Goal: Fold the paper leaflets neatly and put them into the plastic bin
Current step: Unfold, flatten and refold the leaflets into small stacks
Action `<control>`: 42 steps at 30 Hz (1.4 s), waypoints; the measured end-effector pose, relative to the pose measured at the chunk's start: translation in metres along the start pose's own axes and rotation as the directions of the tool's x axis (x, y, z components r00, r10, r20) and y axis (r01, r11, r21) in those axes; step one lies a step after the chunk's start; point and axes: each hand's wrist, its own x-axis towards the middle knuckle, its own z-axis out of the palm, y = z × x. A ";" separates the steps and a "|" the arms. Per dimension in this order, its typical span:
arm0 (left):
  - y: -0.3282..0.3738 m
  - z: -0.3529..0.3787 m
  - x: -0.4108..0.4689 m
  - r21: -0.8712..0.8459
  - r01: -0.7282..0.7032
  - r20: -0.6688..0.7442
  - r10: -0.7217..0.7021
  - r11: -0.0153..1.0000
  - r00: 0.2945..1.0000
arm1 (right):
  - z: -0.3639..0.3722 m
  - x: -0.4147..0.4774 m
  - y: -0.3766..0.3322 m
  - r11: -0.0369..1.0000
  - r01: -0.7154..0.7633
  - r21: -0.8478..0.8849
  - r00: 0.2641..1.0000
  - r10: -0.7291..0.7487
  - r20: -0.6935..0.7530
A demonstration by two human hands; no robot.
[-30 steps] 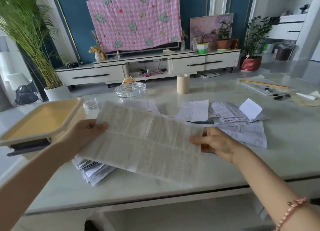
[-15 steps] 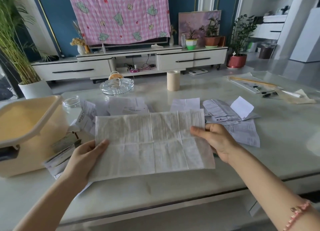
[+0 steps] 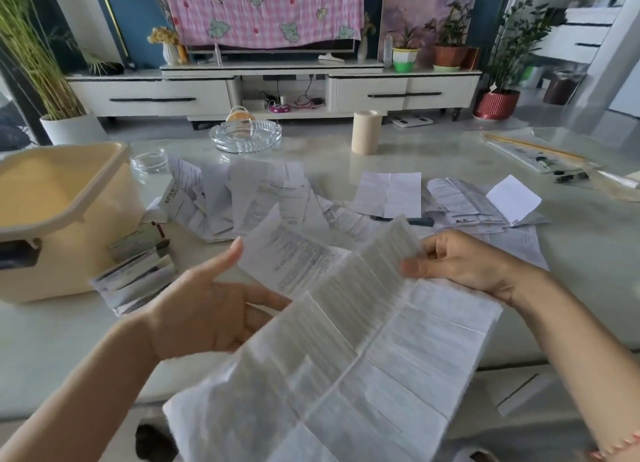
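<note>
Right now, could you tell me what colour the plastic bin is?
Cream; the bin shows best in head view.

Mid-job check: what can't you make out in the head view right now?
All in the head view:
print on the held leaflet: motion-blurred, unreadable.
left hand: lower fingertips hidden behind that leaflet, contact unclear.
plastic bin: left part cut off by the frame's edge.
table: near edge partly covered by the leaflet.
</note>
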 end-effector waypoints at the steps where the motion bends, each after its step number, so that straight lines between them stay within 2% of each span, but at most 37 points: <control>1: -0.002 0.006 0.005 0.097 0.030 0.022 -0.032 0.995 0.999 | 0.005 0.002 -0.001 0.999 0.003 -0.036 1.000 -0.002 0.017; 3: -0.006 0.025 0.011 0.264 0.027 0.027 -0.036 0.964 0.999 | 0.014 0.004 -0.002 0.999 0.010 -0.043 0.999 -0.008 0.043; 6: -0.014 0.038 0.015 0.373 0.010 -0.036 0.004 0.928 0.999 | 0.022 0.005 -0.001 1.000 0.013 -0.013 0.997 -0.012 0.071; 8: -0.018 0.035 0.015 0.367 -0.003 -0.097 0.042 0.930 0.994 | 0.023 0.004 -0.001 0.990 -0.004 0.142 1.000 0.004 0.000; 10: -0.020 0.033 0.009 0.319 -0.071 -0.119 0.114 0.945 0.986 | 0.019 0.004 0.000 0.906 -0.008 0.423 0.994 0.052 -0.093; 12: -0.025 0.029 0.005 0.254 -0.133 -0.187 0.184 0.958 0.965 | 0.016 -0.001 0.000 0.768 0.011 0.640 0.999 0.022 -0.043; 13: -0.027 0.031 0.004 0.217 -0.165 -0.242 0.217 0.962 0.946 | 0.020 -0.005 0.000 0.747 0.000 0.665 0.999 -0.025 0.029; 15: -0.029 0.038 0.004 0.169 -0.222 -0.333 0.268 0.960 0.904 | 0.035 -0.015 -0.001 0.810 -0.031 0.586 0.979 -0.092 0.179; 17: -0.028 0.046 0.004 0.137 -0.259 -0.369 0.292 0.956 0.882 | 0.056 -0.024 -0.002 0.889 -0.051 0.455 0.974 -0.057 0.220; 19: -0.029 0.046 0.006 0.145 -0.276 -0.384 0.311 0.950 0.869 | 0.072 -0.026 -0.002 0.911 -0.048 0.409 0.993 -0.001 0.119; 22: -0.030 0.048 0.004 0.115 -0.296 -0.420 0.317 0.948 0.851 | 0.079 -0.025 -0.001 0.906 0.009 0.422 1.000 -0.018 0.016; 29: -0.027 0.047 0.002 0.006 -0.322 -0.425 0.294 0.947 0.856 | 0.080 -0.027 -0.008 0.868 -0.012 0.496 0.998 -0.019 0.058; 31: -0.026 0.046 0.004 -0.036 -0.325 -0.462 0.272 0.945 0.844 | 0.082 -0.028 -0.008 0.866 0.013 0.499 0.999 -0.032 0.030; 34: -0.024 0.045 0.006 -0.141 -0.369 -0.520 0.249 0.918 0.817 | 0.082 -0.028 -0.009 0.918 0.077 0.388 0.996 -0.089 0.013; 35: -0.025 0.043 0.007 -0.202 -0.383 -0.505 0.240 0.901 0.829 | 0.081 -0.029 -0.010 0.934 0.106 0.341 0.993 -0.115 0.006; 37: -0.026 0.040 0.006 -0.273 -0.324 -0.438 0.183 0.906 0.880 | 0.079 -0.028 -0.010 0.948 0.182 0.261 0.983 -0.182 -0.025; 39: -0.029 0.040 0.006 -0.216 -0.216 -0.364 0.127 0.952 0.923 | 0.078 -0.028 -0.010 0.949 0.242 0.203 0.970 -0.232 -0.070; 42: -0.032 0.045 0.007 -0.025 -0.159 -0.370 0.139 0.987 0.919 | 0.075 -0.028 -0.009 0.943 0.281 0.178 0.959 -0.272 -0.075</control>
